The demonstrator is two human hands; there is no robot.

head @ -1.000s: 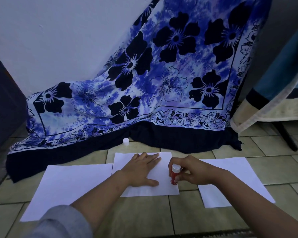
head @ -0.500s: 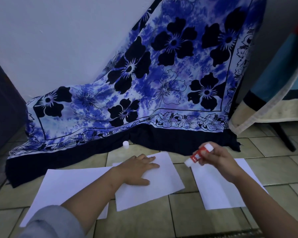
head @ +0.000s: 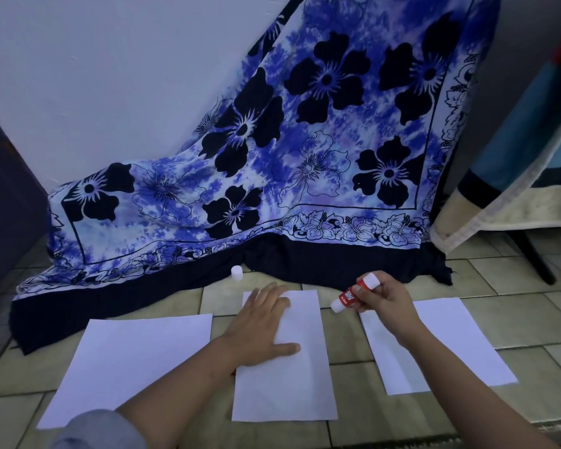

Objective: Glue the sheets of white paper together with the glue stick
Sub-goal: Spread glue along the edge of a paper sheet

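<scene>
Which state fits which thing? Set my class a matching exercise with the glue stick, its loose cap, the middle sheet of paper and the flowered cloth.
Things
1. red-and-white glue stick
2. small white plastic cap
3. middle white paper sheet
4. blue flowered cloth

States
a. draped behind the sheets
b. pressed flat by the left hand
c. on the tiled floor by the cloth's dark hem
d. pinched in the right hand

Pairs: 1-d, 2-c, 3-b, 4-a
</scene>
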